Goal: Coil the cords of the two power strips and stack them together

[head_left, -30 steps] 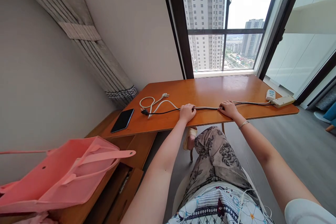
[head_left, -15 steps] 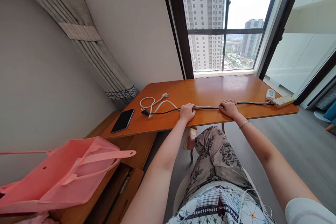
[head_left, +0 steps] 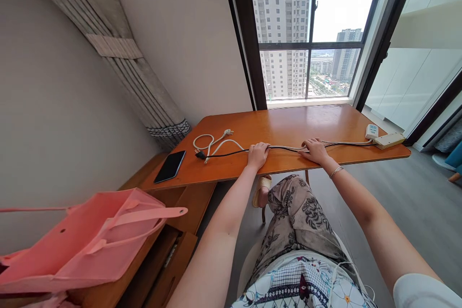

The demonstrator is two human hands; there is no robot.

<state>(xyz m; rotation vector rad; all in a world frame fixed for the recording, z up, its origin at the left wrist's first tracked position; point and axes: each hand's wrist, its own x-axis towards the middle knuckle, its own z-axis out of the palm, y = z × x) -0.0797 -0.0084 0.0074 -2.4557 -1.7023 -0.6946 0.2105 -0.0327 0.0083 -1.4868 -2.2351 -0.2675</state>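
Note:
On the wooden table (head_left: 281,125), a black power cord (head_left: 227,155) and a white power cord (head_left: 229,140) run side by side from left to right. My left hand (head_left: 257,155) rests near the front edge, fingers closed over both cords. Farther right, my right hand (head_left: 314,151) has its fingers bent over the same cords; its fingertips are partly hidden. At the left ends lie a black plug (head_left: 200,155) and a white plug (head_left: 227,132), beside a loop of white cord. The right ends reach a cream power strip (head_left: 389,141) and a small white socket block (head_left: 371,131).
A dark phone (head_left: 169,167) lies at the table's left end. Below it, a pink bag (head_left: 108,240) stands on a wooden cabinet (head_left: 180,255). Behind the table are a window (head_left: 308,45) and a gathered grey curtain (head_left: 133,77).
The cords between my hands have gone from nearly straight to slightly bowed. My right hand's fingers have shifted a little on them; my left hand stays in about the same place.

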